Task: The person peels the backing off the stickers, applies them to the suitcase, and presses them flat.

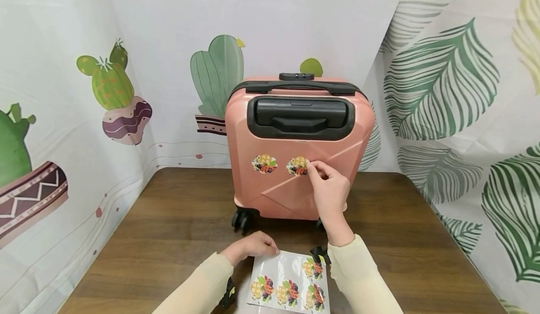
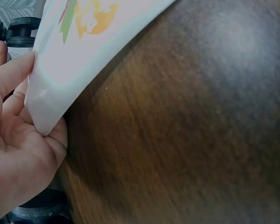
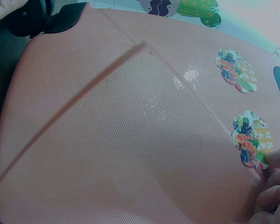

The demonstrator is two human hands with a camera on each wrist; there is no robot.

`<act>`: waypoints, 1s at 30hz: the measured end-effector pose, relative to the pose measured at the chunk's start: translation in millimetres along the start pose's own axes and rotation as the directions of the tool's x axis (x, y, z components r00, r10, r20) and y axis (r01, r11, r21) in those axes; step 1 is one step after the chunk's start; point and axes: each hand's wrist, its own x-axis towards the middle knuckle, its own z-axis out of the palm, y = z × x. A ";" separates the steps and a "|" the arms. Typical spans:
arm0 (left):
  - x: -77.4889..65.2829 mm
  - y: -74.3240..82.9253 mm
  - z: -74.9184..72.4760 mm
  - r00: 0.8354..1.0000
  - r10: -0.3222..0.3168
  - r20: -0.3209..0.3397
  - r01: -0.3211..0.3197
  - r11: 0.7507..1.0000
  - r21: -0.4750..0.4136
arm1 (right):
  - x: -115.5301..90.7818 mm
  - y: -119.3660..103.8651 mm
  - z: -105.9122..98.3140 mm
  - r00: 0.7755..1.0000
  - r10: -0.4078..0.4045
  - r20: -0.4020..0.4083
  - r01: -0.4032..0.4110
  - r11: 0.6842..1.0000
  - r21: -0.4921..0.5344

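Observation:
A pink suitcase [image 1: 282, 197] stands upright on the table, its black handle recess facing me. My right hand [image 1: 331, 187] pinches the right edge of a fruit-print sticker [image 1: 297, 166] against the suitcase front. Left of it, a matching sticker [image 1: 264, 163] lies flat on the shell. In the right wrist view, fingertips [image 3: 273, 163] meet the held sticker's [image 3: 247, 137] edge. My left hand [image 1: 255, 245] grips the upper left corner of a white sticker sheet [image 1: 274, 269]. The left wrist view shows that sheet's corner [image 2: 49, 102] between thumb and fingers. Several fruit stickers remain on the sheet.
The brown wooden table [image 1: 181, 225] extends on both sides of the suitcase. Black caster wheels [image 1: 242, 219] support the suitcase. A white cloth backdrop [image 1: 168, 84] with printed cacti and leaves hangs behind. Black straps [image 1: 320, 254] sit near both wrists.

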 end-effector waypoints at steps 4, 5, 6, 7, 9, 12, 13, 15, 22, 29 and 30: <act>-0.7 0.3 -0.4 1.000 -0.003 0.003 0.003 1.000 0.000 | -1.5 -1.5 1.3 1.000 0.024 -0.012 -0.024 1.000 -0.007; -0.8 0.4 -0.5 1.000 -0.003 0.002 0.003 1.000 0.002 | -1.9 -1.6 1.7 0.999 0.029 -0.014 -0.029 1.000 -0.005; -0.9 0.5 -0.6 1.000 -0.003 0.002 0.003 1.000 0.003 | -2.1 -1.8 2.0 0.999 0.031 -0.019 -0.031 1.000 -0.003; -0.9 0.6 -0.7 1.000 -0.003 0.001 0.003 1.000 0.003 | -2.2 -1.9 2.4 0.999 0.029 -0.023 -0.029 1.000 0.001; -0.8 0.9 -0.9 1.000 0.000 -0.001 0.000 1.000 0.007 | -2.2 -1.6 3.1 0.999 0.023 -0.030 -0.022 1.000 0.015; -0.9 1.5 -1.3 1.000 0.001 -0.001 -0.001 1.000 0.009 | -2.1 -0.8 3.9 0.999 0.010 -0.043 -0.009 1.000 0.030; -0.9 1.8 -1.3 1.000 0.000 -0.001 0.000 1.000 0.011 | -2.0 -0.3 4.2 0.999 0.006 -0.045 -0.004 0.999 0.035; -1.0 2.2 -1.4 1.000 -0.002 0.000 0.002 1.000 0.011 | -1.9 0.2 4.5 0.999 0.006 -0.050 -0.004 0.999 0.037; -1.2 2.0 -0.5 1.000 -0.001 -0.001 0.001 1.000 -0.007 | -2.2 2.1 4.9 0.998 -0.036 -0.043 0.040 0.995 0.087; -0.5 0.0 1.0 1.000 0.000 -0.004 0.000 1.000 -0.016 | -3.2 4.0 4.9 0.998 -0.051 -0.045 0.056 0.993 0.106; -0.4 -0.1 1.1 1.000 -0.001 -0.005 0.001 1.000 -0.015 | -3.2 4.3 4.8 0.997 -0.055 -0.046 0.060 0.993 0.106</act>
